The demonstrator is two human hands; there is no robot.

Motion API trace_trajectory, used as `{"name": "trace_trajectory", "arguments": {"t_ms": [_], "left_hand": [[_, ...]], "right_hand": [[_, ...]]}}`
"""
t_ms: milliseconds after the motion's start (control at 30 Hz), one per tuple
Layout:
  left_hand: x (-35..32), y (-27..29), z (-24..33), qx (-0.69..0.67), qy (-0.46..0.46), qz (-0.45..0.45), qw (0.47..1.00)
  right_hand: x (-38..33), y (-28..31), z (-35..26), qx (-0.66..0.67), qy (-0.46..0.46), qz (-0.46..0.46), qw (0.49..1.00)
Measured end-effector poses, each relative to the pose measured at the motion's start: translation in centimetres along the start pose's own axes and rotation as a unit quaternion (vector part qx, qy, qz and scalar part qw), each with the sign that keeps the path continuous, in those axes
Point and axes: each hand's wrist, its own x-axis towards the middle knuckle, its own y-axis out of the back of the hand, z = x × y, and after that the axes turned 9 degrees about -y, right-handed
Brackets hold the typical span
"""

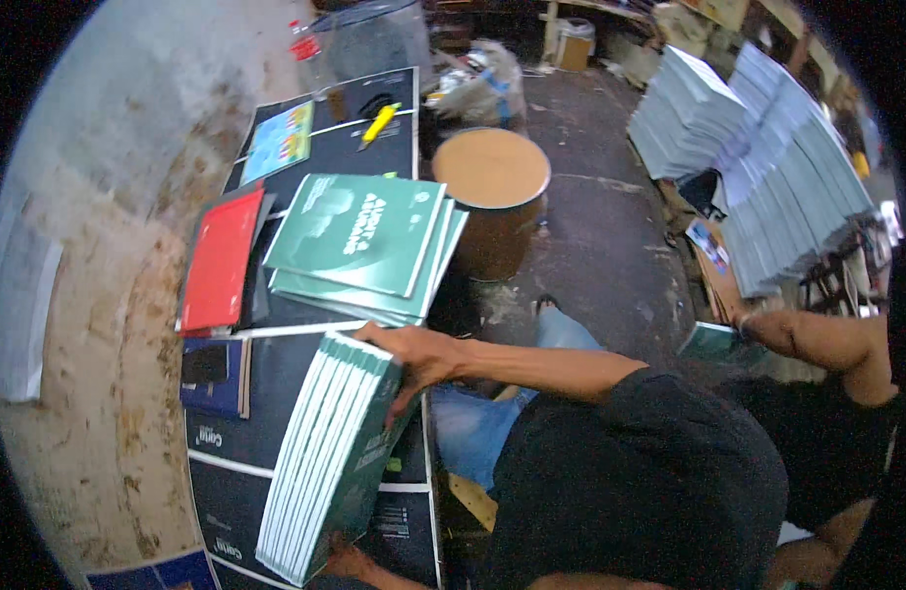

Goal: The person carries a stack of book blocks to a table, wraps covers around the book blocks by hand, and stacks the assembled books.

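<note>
Between my two hands is a stack of several green-covered books (325,457), turned on edge over the dark covered table (232,492), with pale page edges or spines showing. My right hand (418,356) grips the far end, fingers over the top and thumb against the green cover. At the near end, my left hand (350,562) is closed around the lower corner, its fingers mostly hidden under the books. Just beyond lies a loose pile of green books (354,236), slightly fanned. Left of that pile rests a red book or folder (220,261).
Farther back on the table are a yellow cutter (377,126) and a light-blue booklet (279,141). A dark phone-like object lies on a blue book (217,393). Beside the table stands a round drum (492,167). Tall paper stacks (797,187) and a co-worker's arm (817,339) are on the right.
</note>
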Motion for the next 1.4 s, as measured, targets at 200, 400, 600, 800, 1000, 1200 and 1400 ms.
{"name": "trace_trajectory", "arguments": {"t_ms": [200, 400, 600, 800, 1000, 1200, 1400], "left_hand": [[-2.3, 1.5, 10.4, -0.118, 0.075, 0.077, 0.987], [-1.6, 7.7, 19.9, -0.205, 0.184, 0.041, 0.96], [-2.0, 7.4, 19.9, -0.199, 0.129, 0.133, 0.962], [-2.1, 1.9, 12.0, -0.171, 0.081, 0.144, 0.971], [-0.8, -1.3, 2.6, -0.093, 0.051, 0.139, 0.984], [-1.1, 10.6, 25.8, -0.268, 0.35, 0.04, 0.897], [-1.6, 7.2, 41.9, -0.169, 0.056, -0.112, 0.978]], "right_hand": [[-3.6, 0.5, 0.4, -0.044, -0.059, 0.067, 0.995], [-4.3, -1.3, -1.9, 0.024, -0.094, 0.058, 0.994], [-4.1, -1.4, -2.0, 0.023, -0.079, 0.061, 0.995], [-3.1, -0.2, -0.5, 0.008, -0.043, 0.108, 0.993], [-0.6, -1.5, 2.9, 0.02, 0.031, 0.041, 0.998], [-9.3, 6.9, -3.0, 0.031, -0.159, 0.054, 0.985], [-19.2, 14.9, -1.8, 0.066, -0.381, 0.115, 0.915]]}}
